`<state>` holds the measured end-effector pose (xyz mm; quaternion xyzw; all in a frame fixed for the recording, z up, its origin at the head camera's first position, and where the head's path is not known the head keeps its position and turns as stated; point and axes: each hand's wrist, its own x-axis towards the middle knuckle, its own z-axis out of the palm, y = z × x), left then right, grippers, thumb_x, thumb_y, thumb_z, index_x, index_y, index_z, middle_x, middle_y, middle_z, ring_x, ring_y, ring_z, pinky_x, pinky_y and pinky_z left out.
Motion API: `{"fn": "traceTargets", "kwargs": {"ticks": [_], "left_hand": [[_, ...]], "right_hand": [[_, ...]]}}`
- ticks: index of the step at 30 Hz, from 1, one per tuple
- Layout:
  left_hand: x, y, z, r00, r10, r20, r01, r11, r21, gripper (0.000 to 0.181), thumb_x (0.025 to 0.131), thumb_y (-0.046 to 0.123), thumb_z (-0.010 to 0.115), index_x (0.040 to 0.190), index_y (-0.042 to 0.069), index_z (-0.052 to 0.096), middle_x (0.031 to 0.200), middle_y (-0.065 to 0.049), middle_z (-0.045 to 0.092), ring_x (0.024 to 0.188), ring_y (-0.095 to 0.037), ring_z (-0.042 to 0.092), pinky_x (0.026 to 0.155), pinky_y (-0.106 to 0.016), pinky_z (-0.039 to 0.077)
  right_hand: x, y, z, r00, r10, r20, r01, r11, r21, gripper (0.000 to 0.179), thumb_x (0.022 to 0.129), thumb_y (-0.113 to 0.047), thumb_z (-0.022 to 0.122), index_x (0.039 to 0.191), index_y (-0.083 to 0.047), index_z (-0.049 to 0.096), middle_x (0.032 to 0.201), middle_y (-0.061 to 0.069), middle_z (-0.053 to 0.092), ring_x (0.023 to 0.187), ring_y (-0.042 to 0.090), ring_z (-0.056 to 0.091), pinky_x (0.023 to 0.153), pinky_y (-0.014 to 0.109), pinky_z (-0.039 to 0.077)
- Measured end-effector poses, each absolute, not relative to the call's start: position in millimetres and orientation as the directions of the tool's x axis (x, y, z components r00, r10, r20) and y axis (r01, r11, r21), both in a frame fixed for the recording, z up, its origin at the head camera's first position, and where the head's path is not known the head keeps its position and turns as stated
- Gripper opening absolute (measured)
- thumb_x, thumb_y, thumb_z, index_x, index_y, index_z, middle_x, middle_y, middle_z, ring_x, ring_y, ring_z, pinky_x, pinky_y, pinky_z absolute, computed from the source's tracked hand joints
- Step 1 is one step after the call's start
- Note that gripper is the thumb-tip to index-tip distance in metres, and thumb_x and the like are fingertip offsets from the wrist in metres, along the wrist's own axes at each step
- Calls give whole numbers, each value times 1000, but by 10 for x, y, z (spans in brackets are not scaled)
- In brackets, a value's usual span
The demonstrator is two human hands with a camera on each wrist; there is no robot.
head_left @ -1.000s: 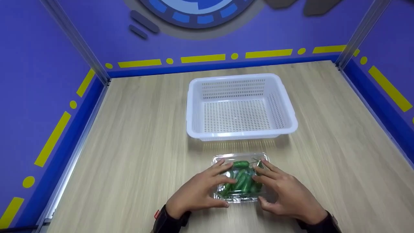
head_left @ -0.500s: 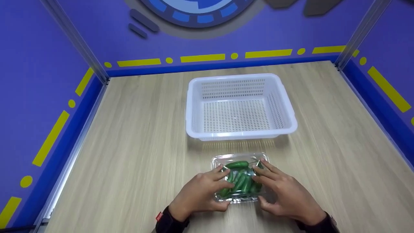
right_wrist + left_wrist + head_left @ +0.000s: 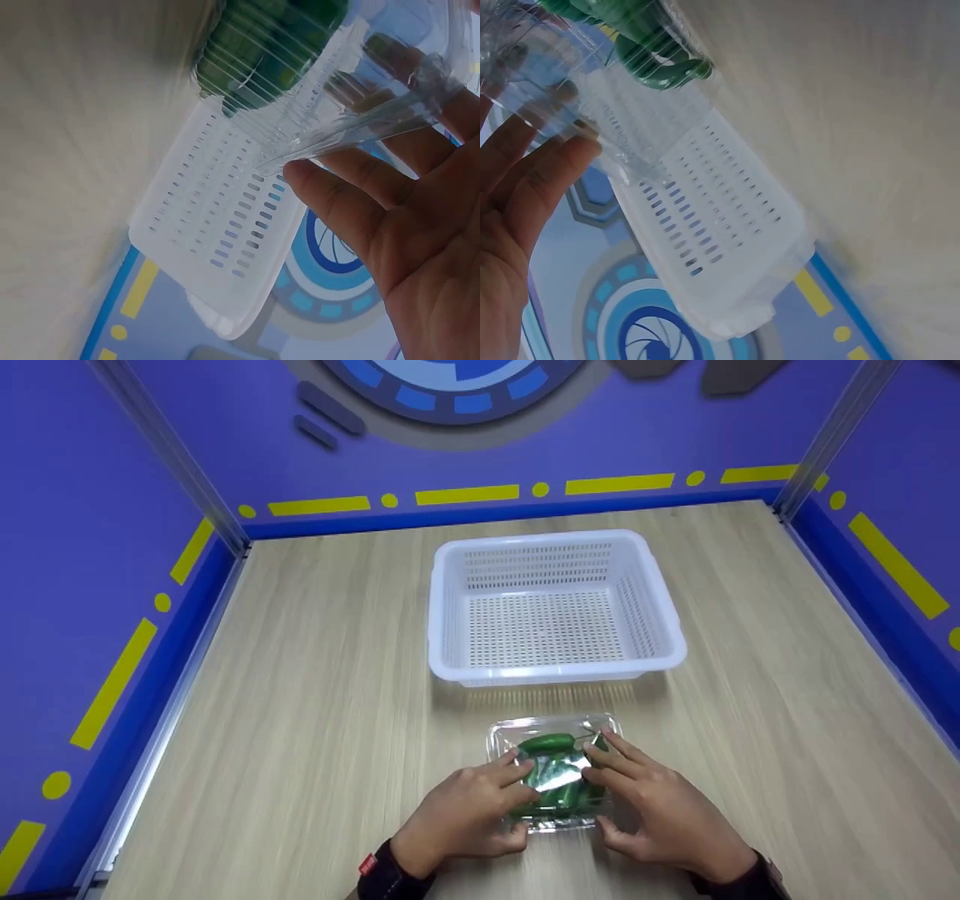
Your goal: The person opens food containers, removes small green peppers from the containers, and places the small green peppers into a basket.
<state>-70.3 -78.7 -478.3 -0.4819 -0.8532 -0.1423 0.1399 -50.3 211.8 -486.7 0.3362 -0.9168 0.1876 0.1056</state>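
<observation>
A clear plastic clamshell box (image 3: 551,722) with several green peppers (image 3: 547,744) inside sits at the front of the table. My left hand (image 3: 466,816) grips its left front corner, fingers spread over the lid and thumb at the front rim. On the right side my right hand (image 3: 664,814) holds it the same way, fingertips on top and thumb by the front corner. Both wrist views show fingers through the clear plastic, with peppers (image 3: 641,37) pressed against the ribbed wall. Light glares on the middle of the lid.
Just behind the box stands a white perforated plastic basket (image 3: 555,671) with nothing in it. Blue-purple panels (image 3: 465,465) with yellow markings wall the wooden table (image 3: 322,660) at the back and both sides.
My left fingers have drawn back a little toward the front left of the lid, and the left thumb has bent in at the front corner. My right hand stays nearly still.
</observation>
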Motion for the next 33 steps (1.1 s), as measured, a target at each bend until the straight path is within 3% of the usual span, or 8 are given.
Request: {"fn": "traceTargets", "kwargs": {"ticks": [10,21,33], "left_hand": [[-618,-749,-4706,-532,810,248,843,536,57,45,76,23,77,119,19,66,134,-11,67,118,-33,68,79,-38,61],[-618,-747,-4714,-552,789,270,830,552,83,44,75,19,76,118,20,68,135,-10,67,118,-30,68,83,-38,60],[-621,-726,-4694,-541,794,276,834,548,57,38,77,15,74,114,18,68,132,-10,68,115,-29,70,79,-36,61]], "right_hand": [[-548,2141,-4798,-689,-654,314,-720,667,-192,55,71,-31,84,121,-13,72,142,10,62,137,37,53,86,44,59],[-561,2171,-4824,-629,-667,399,-770,606,-199,52,67,-19,83,117,-13,72,141,9,63,132,36,58,87,44,59],[-557,2175,-4848,-561,-696,448,-809,575,-120,50,62,-15,82,110,-8,74,129,10,70,121,32,66,85,40,58]]}}
